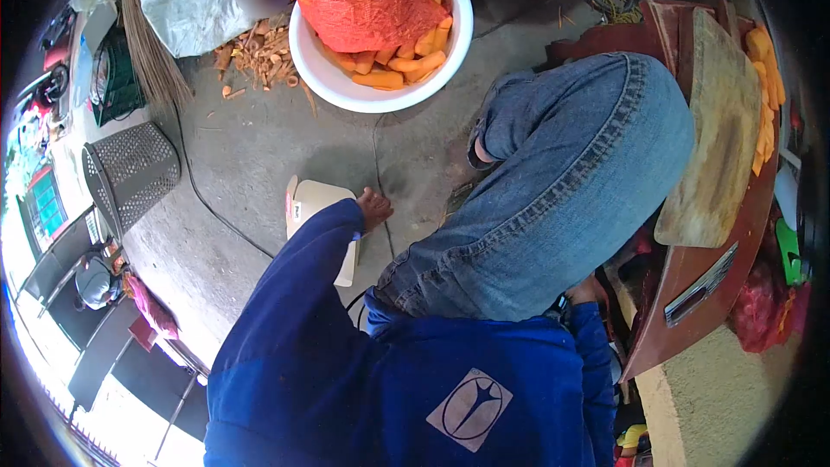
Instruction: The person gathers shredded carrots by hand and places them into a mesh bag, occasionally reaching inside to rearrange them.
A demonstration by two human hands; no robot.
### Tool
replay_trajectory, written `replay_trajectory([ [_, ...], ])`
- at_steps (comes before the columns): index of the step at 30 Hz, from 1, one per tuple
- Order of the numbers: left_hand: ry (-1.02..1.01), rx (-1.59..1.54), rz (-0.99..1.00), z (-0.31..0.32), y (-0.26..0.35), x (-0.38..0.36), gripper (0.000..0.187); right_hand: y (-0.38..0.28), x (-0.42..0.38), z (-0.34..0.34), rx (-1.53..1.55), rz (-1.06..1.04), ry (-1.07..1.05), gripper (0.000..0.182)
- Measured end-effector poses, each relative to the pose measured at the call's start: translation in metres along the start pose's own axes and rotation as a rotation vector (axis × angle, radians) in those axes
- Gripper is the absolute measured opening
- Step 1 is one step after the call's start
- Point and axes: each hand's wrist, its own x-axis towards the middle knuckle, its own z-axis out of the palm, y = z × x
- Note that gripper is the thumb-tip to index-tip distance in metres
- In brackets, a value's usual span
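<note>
My left hand is low over the concrete floor, at the right side of a cream plastic box-like object. Its fingers look curled, and what they hold, if anything, is hidden. A thin dark cord runs along the floor by that hand. My right hand is down beside my bent knee, mostly hidden by the jeans; its fingers do not show. Ahead of me stands a white basin with peeled carrots in it and a red mesh sack on top.
Orange peelings lie left of the basin, near a straw broom. A perforated grey basket stands on the left. On the right, a worn wooden board rests on a reddish-brown panel, with more peeled carrots beyond it.
</note>
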Motion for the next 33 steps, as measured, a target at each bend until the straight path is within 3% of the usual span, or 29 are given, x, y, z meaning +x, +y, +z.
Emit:
replay_trajectory([
  [2,0.124,0.174,0.072,0.031,0.006,0.013,0.046,0.030,-0.001,0.005,0.012,0.013,0.003,0.054],
  [6,-0.146,0.379,-0.051,0.104,0.019,0.013,0.033,0.069,0.003,0.016,-0.132,-0.062,0.070,0.055],
  [11,-0.566,0.313,-0.061,0.124,-0.025,-0.022,0.029,-0.052,-0.011,-0.013,-0.118,0.007,0.012,0.055],
  [15,-0.867,0.058,-0.134,0.103,-0.076,-0.037,0.028,-0.067,-0.009,-0.014,-0.011,-0.026,0.020,0.057],
  [16,-0.760,0.044,-0.144,0.088,-0.082,-0.040,0.027,-0.072,-0.010,-0.016,-0.009,-0.022,0.047,0.057],
  [18,-0.227,0.089,-0.138,0.026,-0.073,-0.048,0.028,-0.081,-0.010,-0.019,-0.100,-0.039,0.024,0.055],
  [20,-0.149,-0.061,-0.143,-0.040,-0.071,-0.022,0.032,-0.078,-0.009,-0.017,-0.138,0.025,0.047,0.060],
  [22,-0.097,-0.167,-0.242,-0.087,-0.056,0.009,0.032,-0.070,-0.007,-0.013,-0.140,-0.127,0.096,0.068],
  [23,-0.070,-0.219,-0.288,-0.098,-0.056,0.030,0.032,-0.078,-0.011,-0.016,-0.124,-0.112,0.153,0.068],
  [25,-0.015,-0.390,-0.390,-0.115,-0.045,0.081,0.032,-0.095,-0.023,-0.023,-0.091,-0.008,0.065,0.065],
  [26,0.012,-0.465,-0.421,-0.123,-0.047,0.103,0.032,-0.070,-0.011,-0.008,-0.147,-0.080,0.140,0.072],
  [28,0.077,-0.665,-0.504,-0.140,-0.050,0.135,0.031,-0.092,-0.025,-0.022,-0.104,0.024,0.065,0.079],
  [31,0.270,-1.030,-0.568,-0.178,-0.093,0.146,0.031,-0.097,-0.033,-0.027,-0.117,-0.006,0.107,0.085],
  [33,0.452,-1.263,-0.489,-0.215,-0.140,0.134,0.031,-0.086,-0.025,-0.017,-0.075,-0.022,0.129,0.087],
])
